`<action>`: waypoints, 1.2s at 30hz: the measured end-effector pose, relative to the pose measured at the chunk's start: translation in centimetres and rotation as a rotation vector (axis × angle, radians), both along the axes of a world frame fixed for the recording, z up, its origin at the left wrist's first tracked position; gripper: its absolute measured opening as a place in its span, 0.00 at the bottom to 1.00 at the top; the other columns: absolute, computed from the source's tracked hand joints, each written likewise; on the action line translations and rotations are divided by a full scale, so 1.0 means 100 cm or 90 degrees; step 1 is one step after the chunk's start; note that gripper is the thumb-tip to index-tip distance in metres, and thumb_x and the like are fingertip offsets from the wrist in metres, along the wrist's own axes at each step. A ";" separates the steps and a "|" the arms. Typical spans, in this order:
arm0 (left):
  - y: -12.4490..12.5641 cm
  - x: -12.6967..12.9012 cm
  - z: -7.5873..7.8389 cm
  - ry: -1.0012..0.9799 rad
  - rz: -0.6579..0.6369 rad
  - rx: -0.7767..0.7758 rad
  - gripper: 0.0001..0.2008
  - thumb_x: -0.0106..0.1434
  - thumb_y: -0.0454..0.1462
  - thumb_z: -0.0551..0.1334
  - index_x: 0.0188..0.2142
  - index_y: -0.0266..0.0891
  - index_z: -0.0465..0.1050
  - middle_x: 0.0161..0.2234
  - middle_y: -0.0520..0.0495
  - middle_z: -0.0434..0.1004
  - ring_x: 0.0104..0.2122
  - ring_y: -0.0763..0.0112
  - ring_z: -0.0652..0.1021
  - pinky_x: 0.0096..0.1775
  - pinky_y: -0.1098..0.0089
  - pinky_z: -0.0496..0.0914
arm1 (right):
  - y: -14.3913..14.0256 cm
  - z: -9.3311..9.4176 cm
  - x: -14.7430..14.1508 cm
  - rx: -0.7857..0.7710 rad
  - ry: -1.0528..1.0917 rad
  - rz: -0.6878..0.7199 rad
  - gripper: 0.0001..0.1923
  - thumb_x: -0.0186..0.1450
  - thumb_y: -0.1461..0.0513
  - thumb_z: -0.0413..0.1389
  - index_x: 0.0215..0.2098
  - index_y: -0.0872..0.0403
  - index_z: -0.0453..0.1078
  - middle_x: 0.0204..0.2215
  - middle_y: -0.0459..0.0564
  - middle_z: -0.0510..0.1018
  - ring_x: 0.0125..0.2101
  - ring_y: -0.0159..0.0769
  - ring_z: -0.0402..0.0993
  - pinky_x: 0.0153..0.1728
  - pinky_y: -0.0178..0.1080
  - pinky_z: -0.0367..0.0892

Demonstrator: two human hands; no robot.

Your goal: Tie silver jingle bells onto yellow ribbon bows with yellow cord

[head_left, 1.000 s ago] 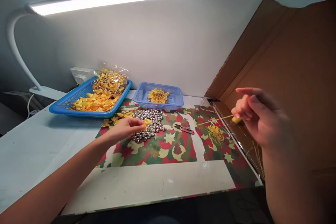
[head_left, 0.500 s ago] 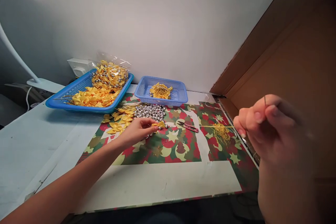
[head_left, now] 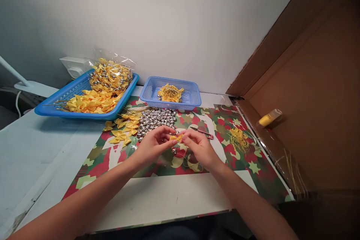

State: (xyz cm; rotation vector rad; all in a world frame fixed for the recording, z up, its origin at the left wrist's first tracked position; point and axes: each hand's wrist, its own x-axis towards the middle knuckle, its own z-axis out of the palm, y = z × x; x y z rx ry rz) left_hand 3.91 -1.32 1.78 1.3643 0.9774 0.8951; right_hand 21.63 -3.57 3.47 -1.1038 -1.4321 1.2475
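Observation:
A small yellow ribbon bow is pinched between the fingertips of my left hand. My right hand meets it from the other side, its fingers closed on the same bow. Thin cord loops down from the bow over the patterned sheet. One silver bell sits just below the fingers. Behind my left hand lies a heap of silver bells, with loose yellow bows on its left. Pink-handled thread snips lie beyond my right hand, partly covered by it.
A large blue basket holds yellow bows and a clear bag of bows with bells. Behind the bells stands a smaller blue basket with bows. Yellow thread scraps lie at right, near a yellow thread spool by the cardboard wall.
My right hand has come down from the raised position at the right, where it pulled a yellow cord taut, to meet my left hand at the bow. The view has shifted slightly.

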 end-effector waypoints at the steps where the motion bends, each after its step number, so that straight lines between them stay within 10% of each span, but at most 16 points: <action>1: -0.001 0.000 -0.002 -0.016 -0.002 -0.003 0.16 0.53 0.42 0.69 0.39 0.38 0.72 0.28 0.52 0.74 0.28 0.73 0.75 0.30 0.74 0.70 | 0.002 -0.008 -0.004 -0.028 0.020 -0.002 0.18 0.60 0.47 0.57 0.26 0.54 0.71 0.30 0.49 0.75 0.33 0.35 0.71 0.35 0.37 0.68; 8: -0.009 -0.003 -0.004 -0.072 -0.016 -0.043 0.18 0.51 0.39 0.71 0.39 0.38 0.71 0.35 0.48 0.76 0.35 0.69 0.77 0.36 0.70 0.73 | 0.000 -0.021 -0.011 -0.127 0.119 -0.083 0.18 0.55 0.47 0.61 0.23 0.54 0.71 0.24 0.47 0.74 0.25 0.32 0.69 0.25 0.35 0.67; 19: -0.018 -0.001 0.005 0.051 -0.002 0.049 0.13 0.60 0.43 0.63 0.26 0.37 0.69 0.20 0.56 0.70 0.18 0.79 0.66 0.20 0.78 0.62 | -0.013 -0.020 -0.009 0.003 0.042 -0.048 0.16 0.60 0.62 0.53 0.16 0.55 0.61 0.32 0.49 0.71 0.34 0.33 0.68 0.32 0.35 0.65; 36: -0.021 -0.003 -0.001 0.141 0.057 0.228 0.07 0.60 0.37 0.63 0.27 0.38 0.73 0.22 0.54 0.76 0.21 0.77 0.73 0.23 0.79 0.66 | -0.017 -0.016 -0.010 0.039 0.012 -0.018 0.13 0.59 0.65 0.52 0.17 0.55 0.58 0.35 0.48 0.67 0.35 0.32 0.66 0.36 0.35 0.63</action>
